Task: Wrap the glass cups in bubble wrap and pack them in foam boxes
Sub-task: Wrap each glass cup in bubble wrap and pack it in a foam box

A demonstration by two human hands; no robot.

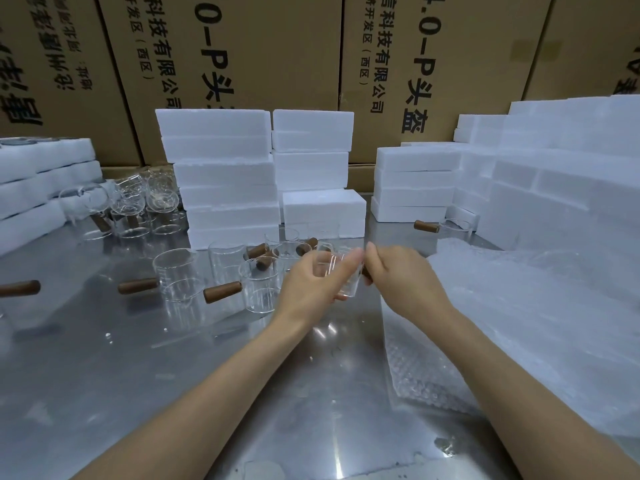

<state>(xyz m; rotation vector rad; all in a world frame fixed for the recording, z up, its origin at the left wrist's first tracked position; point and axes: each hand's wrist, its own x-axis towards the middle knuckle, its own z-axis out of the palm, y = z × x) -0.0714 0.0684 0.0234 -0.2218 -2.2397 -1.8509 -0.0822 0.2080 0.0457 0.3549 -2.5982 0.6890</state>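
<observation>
A clear glass cup (341,275) with a brown wooden handle is held just above the steel table (173,375) at the centre. My left hand (317,282) grips its body from the left, fingers curled around the glass. My right hand (401,275) grips the handle side from the right; the handle is mostly hidden under the fingers. Sheets of bubble wrap (485,323) lie on the table to the right, under my right forearm. White foam boxes (225,174) stand stacked behind.
Several more glass cups with wooden handles (221,292) stand left of centre, and a cluster (138,206) sits at the back left. One cup (450,226) lies at the back right. Foam stacks (554,174) line the right and far left. Cardboard cartons (242,64) form the back wall.
</observation>
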